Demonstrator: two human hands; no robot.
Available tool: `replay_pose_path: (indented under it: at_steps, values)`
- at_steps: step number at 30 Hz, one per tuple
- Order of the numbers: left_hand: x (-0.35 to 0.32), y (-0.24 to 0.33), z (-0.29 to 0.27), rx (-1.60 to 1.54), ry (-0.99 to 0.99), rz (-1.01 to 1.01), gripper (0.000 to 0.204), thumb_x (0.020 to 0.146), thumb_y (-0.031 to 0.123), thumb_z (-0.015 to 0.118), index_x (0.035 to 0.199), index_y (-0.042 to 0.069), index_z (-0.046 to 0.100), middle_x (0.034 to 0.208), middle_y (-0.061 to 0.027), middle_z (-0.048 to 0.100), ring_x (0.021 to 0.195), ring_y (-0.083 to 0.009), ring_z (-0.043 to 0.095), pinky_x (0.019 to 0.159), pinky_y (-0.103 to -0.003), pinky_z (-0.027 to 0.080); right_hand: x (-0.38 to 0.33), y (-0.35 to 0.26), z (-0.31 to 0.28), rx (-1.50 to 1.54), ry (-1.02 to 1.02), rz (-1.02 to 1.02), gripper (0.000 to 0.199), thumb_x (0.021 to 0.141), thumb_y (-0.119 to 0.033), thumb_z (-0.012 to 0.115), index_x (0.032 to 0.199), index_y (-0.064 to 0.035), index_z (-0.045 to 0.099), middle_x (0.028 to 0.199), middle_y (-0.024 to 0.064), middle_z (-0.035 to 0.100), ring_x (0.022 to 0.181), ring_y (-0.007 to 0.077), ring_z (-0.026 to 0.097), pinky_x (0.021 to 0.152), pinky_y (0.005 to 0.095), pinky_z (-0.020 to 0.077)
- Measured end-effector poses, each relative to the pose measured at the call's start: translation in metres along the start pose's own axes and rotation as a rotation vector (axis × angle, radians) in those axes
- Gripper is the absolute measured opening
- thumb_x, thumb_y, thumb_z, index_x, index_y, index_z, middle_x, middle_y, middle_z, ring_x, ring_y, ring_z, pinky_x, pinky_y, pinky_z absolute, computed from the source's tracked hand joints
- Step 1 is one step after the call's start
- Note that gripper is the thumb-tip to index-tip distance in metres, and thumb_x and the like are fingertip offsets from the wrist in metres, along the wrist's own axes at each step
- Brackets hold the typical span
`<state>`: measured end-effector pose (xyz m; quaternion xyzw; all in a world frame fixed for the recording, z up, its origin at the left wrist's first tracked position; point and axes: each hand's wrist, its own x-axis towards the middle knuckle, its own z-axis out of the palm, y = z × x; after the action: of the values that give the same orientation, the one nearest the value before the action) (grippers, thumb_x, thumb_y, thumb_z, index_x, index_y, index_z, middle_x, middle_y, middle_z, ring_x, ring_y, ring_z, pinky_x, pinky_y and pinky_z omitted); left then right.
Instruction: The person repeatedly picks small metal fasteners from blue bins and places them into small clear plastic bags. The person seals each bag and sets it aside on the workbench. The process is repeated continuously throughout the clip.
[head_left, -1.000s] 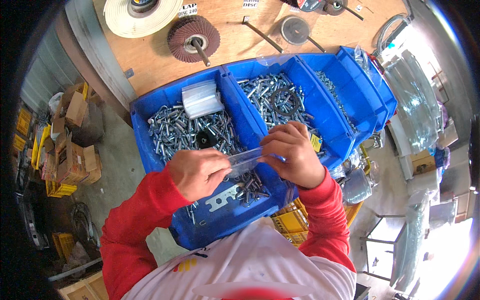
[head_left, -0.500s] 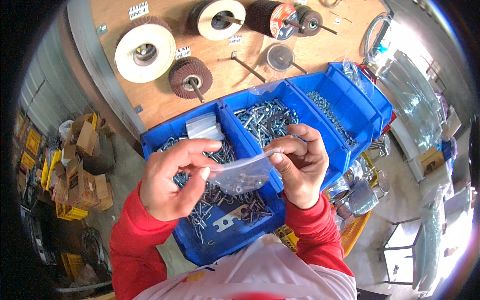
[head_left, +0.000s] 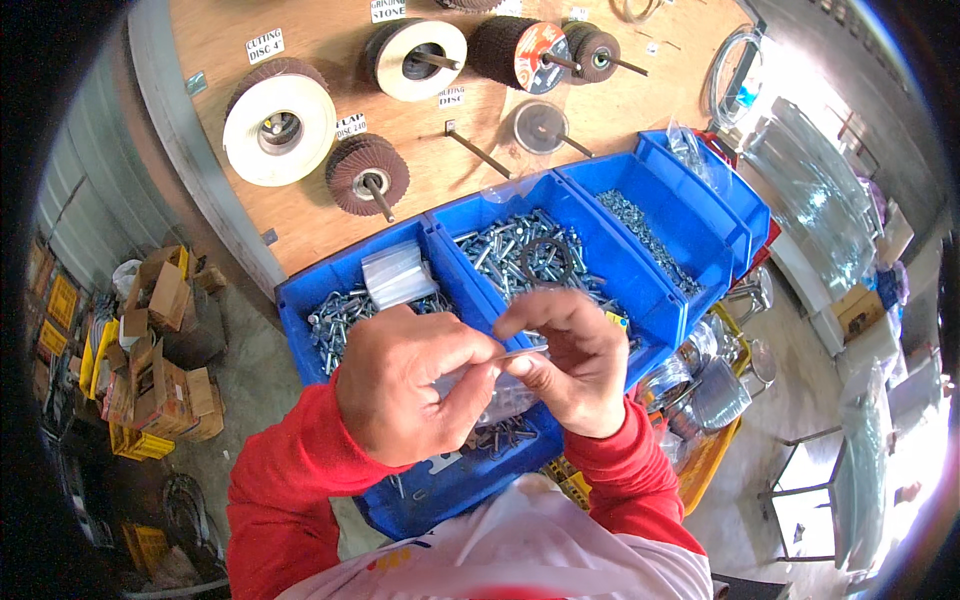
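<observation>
A clear plastic zip bag [head_left: 511, 402] with small metal parts in it hangs between my hands, partly hidden behind them. My left hand [head_left: 410, 385] pinches its top edge between thumb and fingers, close beside my right hand [head_left: 583, 372]. The right thumb and fingers grip the same edge near its right end. Below lies a blue bin [head_left: 420, 508] with hooked bolts [head_left: 340, 318] and a bundle of clear plastic bags [head_left: 397, 275]. The neighbouring bin to the right holds bolts [head_left: 520, 250] and a dark ring [head_left: 546, 261].
Another blue bin with small screws [head_left: 648, 238] stands further right. Behind rises a wooden board [head_left: 290, 225] with discs on pegs, including a flap disc [head_left: 366, 175]. Cardboard boxes [head_left: 165, 395] sit on the floor at left; a yellow crate [head_left: 712, 465] with clear plastic things is at right.
My left hand has slid right along the bag's top edge until nearly meeting the right hand. The bag's top is now mostly covered. The view has shifted slightly.
</observation>
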<state>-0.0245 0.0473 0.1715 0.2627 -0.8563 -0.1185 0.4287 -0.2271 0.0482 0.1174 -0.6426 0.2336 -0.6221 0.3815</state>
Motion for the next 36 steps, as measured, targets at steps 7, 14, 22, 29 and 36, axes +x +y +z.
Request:
replay_pose_path:
  at_steps: [7, 14, 22, 29, 36]
  values:
    - [-0.002, -0.001, 0.000, -0.051, -0.009, -0.043, 0.006, 0.080, 0.004, 0.075, 0.084, 0.005, 0.070, 0.072, -0.0122, 0.069, 0.063, -0.0307, 0.069, 0.055, -0.038, 0.052, -0.004, 0.004, -0.002, -0.157, 0.088, -0.149, 0.008, 0.088, -0.002, 0.078, 0.086, 0.0002, 0.071, 0.086, 0.0135, 0.072, 0.079, 0.0231, 0.069, 0.074, 0.0336, 0.0532]
    - [0.001, -0.003, -0.003, -0.026, -0.048, -0.017, 0.006, 0.080, 0.005, 0.074, 0.083, 0.006, 0.070, 0.071, -0.0109, 0.068, 0.061, -0.0299, 0.067, 0.055, -0.039, 0.049, -0.004, 0.008, -0.004, -0.052, -0.020, -0.024, 0.009, 0.089, -0.003, 0.078, 0.088, 0.0015, 0.071, 0.087, 0.0123, 0.072, 0.080, 0.0219, 0.068, 0.076, 0.0337, 0.0522]
    - [0.000, -0.009, 0.003, -0.034, -0.050, 0.004, 0.006, 0.079, 0.007, 0.074, 0.081, 0.008, 0.069, 0.073, -0.0075, 0.069, 0.062, -0.0277, 0.066, 0.059, -0.039, 0.046, -0.006, 0.013, -0.006, -0.104, -0.011, -0.118, 0.008, 0.087, -0.002, 0.079, 0.088, 0.0002, 0.071, 0.085, 0.0112, 0.072, 0.080, 0.0223, 0.068, 0.075, 0.0348, 0.0521]
    - [-0.003, -0.013, 0.002, -0.009, -0.057, 0.012, 0.003, 0.080, 0.009, 0.075, 0.082, 0.008, 0.072, 0.072, -0.0053, 0.069, 0.063, -0.0242, 0.065, 0.063, -0.037, 0.044, -0.005, 0.011, -0.008, -0.158, -0.045, -0.174, 0.009, 0.085, 0.000, 0.079, 0.087, 0.0009, 0.071, 0.083, 0.0119, 0.072, 0.077, 0.0243, 0.068, 0.073, 0.0359, 0.0524]
    - [-0.006, -0.015, -0.001, -0.049, -0.033, 0.022, 0.004, 0.081, 0.009, 0.075, 0.078, 0.007, 0.073, 0.071, -0.0066, 0.070, 0.063, -0.0230, 0.066, 0.065, -0.036, 0.046, -0.005, 0.005, -0.012, -0.128, 0.000, -0.153, 0.009, 0.083, 0.002, 0.079, 0.085, 0.0015, 0.070, 0.082, 0.0129, 0.072, 0.076, 0.0241, 0.068, 0.071, 0.0354, 0.0526]
